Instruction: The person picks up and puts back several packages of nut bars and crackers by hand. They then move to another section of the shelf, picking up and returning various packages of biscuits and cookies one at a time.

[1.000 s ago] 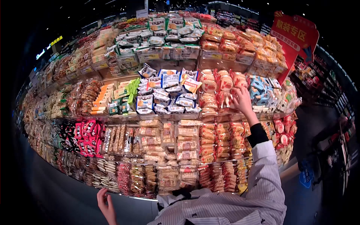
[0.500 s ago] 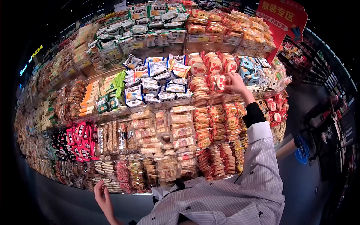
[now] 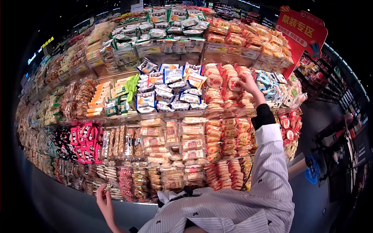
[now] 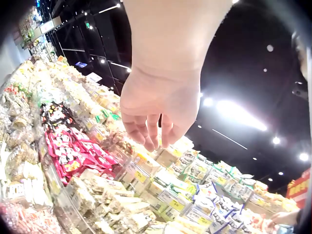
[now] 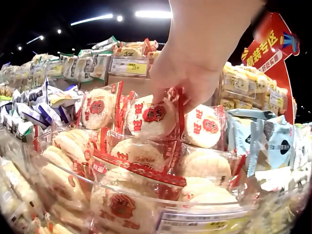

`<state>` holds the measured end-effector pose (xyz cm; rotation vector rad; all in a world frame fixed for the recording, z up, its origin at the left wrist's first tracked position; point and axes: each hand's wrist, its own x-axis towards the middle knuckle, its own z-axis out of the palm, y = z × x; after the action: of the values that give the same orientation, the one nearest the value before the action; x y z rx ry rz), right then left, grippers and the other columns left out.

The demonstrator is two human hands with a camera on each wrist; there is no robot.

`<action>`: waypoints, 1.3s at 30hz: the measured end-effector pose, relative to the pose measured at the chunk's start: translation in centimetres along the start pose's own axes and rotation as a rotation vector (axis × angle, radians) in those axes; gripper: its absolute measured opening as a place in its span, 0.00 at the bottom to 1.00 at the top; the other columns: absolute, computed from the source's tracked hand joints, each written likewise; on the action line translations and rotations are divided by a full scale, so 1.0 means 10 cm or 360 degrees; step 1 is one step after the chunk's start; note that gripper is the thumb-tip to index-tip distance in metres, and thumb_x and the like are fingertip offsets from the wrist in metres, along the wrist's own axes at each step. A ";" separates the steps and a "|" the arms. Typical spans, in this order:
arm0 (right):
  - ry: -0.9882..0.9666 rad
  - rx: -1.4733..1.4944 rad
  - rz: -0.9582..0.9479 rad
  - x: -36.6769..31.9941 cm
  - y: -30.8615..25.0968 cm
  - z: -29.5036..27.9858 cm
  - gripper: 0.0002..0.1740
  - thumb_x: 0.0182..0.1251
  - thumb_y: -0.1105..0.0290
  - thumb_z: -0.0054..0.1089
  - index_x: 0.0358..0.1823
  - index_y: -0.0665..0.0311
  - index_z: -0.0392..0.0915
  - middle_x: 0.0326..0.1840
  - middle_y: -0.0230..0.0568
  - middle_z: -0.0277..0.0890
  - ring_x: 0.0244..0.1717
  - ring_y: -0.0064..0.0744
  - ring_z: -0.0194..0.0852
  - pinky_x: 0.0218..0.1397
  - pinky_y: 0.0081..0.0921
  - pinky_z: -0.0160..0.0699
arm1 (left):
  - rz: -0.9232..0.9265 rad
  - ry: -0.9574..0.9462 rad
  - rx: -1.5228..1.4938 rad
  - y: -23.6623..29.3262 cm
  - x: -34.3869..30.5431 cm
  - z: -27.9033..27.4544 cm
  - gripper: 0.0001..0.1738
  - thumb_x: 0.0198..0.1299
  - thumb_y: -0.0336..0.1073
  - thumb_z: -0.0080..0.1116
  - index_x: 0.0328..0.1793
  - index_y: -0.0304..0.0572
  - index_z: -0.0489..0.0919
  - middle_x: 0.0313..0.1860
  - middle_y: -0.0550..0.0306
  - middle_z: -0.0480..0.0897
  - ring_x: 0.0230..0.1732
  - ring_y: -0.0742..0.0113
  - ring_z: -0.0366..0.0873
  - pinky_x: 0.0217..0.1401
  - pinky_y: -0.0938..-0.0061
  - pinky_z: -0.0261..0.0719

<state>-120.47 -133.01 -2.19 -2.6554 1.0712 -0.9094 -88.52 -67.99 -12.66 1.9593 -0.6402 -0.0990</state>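
Observation:
My right hand point(image 5: 187, 80) pinches the edge of a round rice cracker packet point(image 5: 152, 117), clear plastic with red edging, thumb and fingers at its right side. It stands upright among other rice cracker packets point(image 5: 131, 200) in a clear-walled bin. In the head view the same hand point(image 3: 248, 86) reaches over the middle tier, right of centre. Low at the front, my left hand point(image 3: 104, 200) hangs with loosely curled fingers. The left wrist view shows that hand point(image 4: 158, 109) with nothing in it, in front of the shelves.
White and blue snack packets point(image 3: 171, 91) fill the bin left of the crackers; light blue packets point(image 3: 270, 87) lie to the right. A clear bin edge with a price label point(image 5: 204, 222) runs along the front. A red sign point(image 3: 301, 33) rises at the back right.
The head view has shifted about, moving the shelves in the frame. My right hand has come slightly up over the cracker bin, with a packet at its fingertips. The left hand stays low and loose.

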 end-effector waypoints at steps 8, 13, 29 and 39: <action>0.0610 -0.0405 -0.0336 -0.05 -0.16 0.19 0.22 0.47 0.72 0.58 0.48 0.57 0.73 0.51 0.40 0.66 0.55 0.46 0.60 0.58 0.38 0.62 | 0.0439 -0.0458 -0.0135 0.65 0.60 0.89 0.12 0.56 0.26 0.50 0.48 0.35 0.74 0.50 0.53 0.74 0.49 0.64 0.72 0.51 0.74 0.69; 0.0558 -0.0380 -0.0398 -0.21 -0.44 0.11 0.23 0.49 0.74 0.58 0.50 0.58 0.71 0.54 0.40 0.64 0.57 0.45 0.59 0.59 0.37 0.60 | 0.1051 -0.0636 0.0027 1.08 1.14 1.42 0.13 0.54 0.28 0.53 0.48 0.38 0.74 0.52 0.51 0.74 0.56 0.55 0.70 0.58 0.67 0.65; -0.0102 -0.0063 -0.0949 0.70 -2.17 1.19 0.28 0.47 0.72 0.57 0.55 0.63 0.69 0.53 0.47 0.69 0.55 0.47 0.65 0.59 0.36 0.64 | 0.1704 -0.0196 0.0553 1.66 2.67 3.00 0.29 0.59 0.45 0.49 0.64 0.40 0.62 0.67 0.46 0.58 0.69 0.48 0.51 0.70 0.56 0.47; 0.0210 0.1037 -0.0198 1.02 -1.96 1.14 0.20 0.55 0.71 0.59 0.50 0.65 0.67 0.43 0.45 0.76 0.43 0.34 0.75 0.47 0.26 0.72 | 0.1694 -0.0193 0.0397 1.59 2.65 2.99 0.27 0.59 0.45 0.49 0.63 0.45 0.64 0.66 0.48 0.60 0.68 0.48 0.53 0.70 0.58 0.49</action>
<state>-96.64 -126.40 0.13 -2.1503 0.5024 -1.2173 -82.22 -110.25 -7.62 1.6045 -1.7477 0.5425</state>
